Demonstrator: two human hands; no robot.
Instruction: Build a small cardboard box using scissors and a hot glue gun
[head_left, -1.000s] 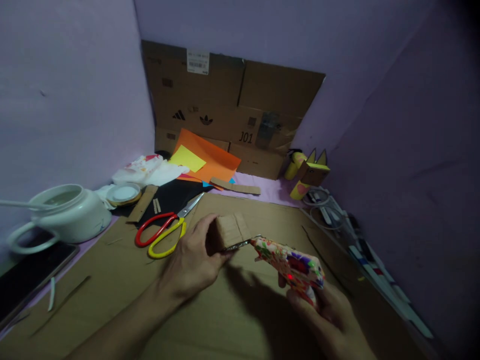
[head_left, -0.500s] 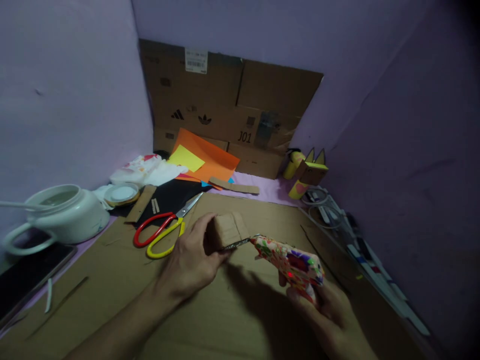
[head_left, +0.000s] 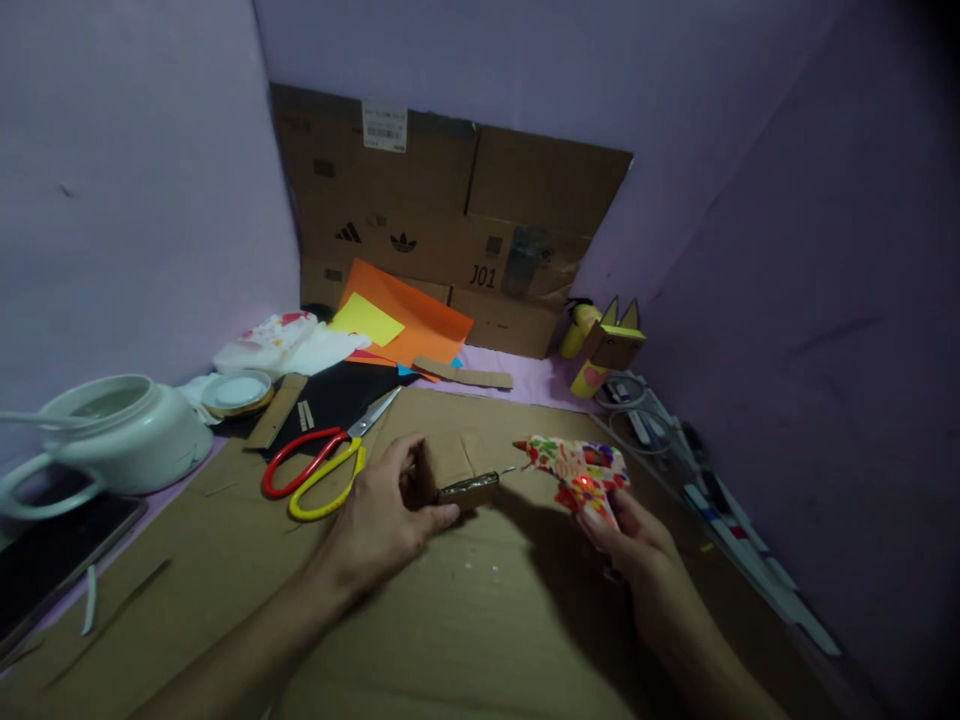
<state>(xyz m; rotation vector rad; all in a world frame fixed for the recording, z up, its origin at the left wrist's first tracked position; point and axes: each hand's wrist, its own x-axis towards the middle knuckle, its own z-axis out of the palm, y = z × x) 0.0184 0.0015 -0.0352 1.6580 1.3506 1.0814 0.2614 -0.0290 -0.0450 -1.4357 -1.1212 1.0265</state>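
Note:
My left hand (head_left: 386, 515) is closed around a small cardboard box (head_left: 450, 455), with the thumb at its near edge. Along that edge runs a dark, shiny strip (head_left: 469, 487), perhaps wet with glue. In my right hand (head_left: 630, 535) is a hot glue gun (head_left: 581, 470) with a floral pattern and a lit red light. Its nozzle points left toward the box and stands a little apart from it. A thin strand shows between the strip and the nozzle. Part of the box is hidden behind my left fingers.
Left of the box lie scissors (head_left: 322, 470) with red and yellow handles. A white pot (head_left: 135, 440) and a phone (head_left: 67, 550) are at far left. Orange paper (head_left: 409, 315) and a cardboard strip (head_left: 465, 375) lie behind. Cables (head_left: 637, 415) and a yellow cardboard figure (head_left: 611, 350) stand right.
The glue gun has pulled back from the box edge, up and to the right, and turned more level. The box is tipped so that its near edge shows more.

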